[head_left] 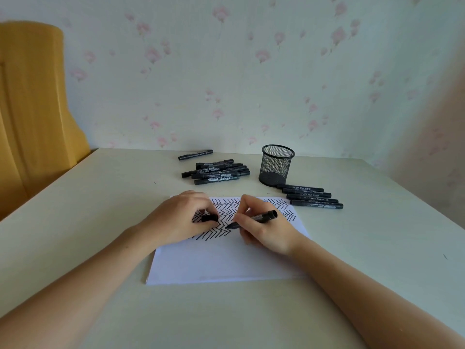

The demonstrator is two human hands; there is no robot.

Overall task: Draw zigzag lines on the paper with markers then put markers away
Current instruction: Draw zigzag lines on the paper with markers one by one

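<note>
Right hand [261, 227] grips an uncapped marker [251, 219] in a writing hold, tip down on the paper [221, 263] at the end of the lowest zigzag row. Left hand [181, 217] pinches the cap [209, 218] and rests on the sheet, pinning it.

Step in hand looks like either finishing the row or about to recap; tip contact with the sheet is hard to confirm from this angle. To do it well: keep the left hand's weight on the paper so it does not slide, keep strokes short and even to match the rows above, lift the tip clean at the row end. For recapping, bring the cap straight onto the tip along the barrel's axis and push until seated.

The paper lies on the tabletop [100, 222] right in front of the person, upper half filled with dense black zigzag rows, lower half blank. A loose pile of markers [216, 171] sits beyond it, one stray marker [195, 154] further back. A mesh pen holder [276, 163] stands upright at the back right, and four capped markers [312, 197] lie side by side just beside it.
</note>
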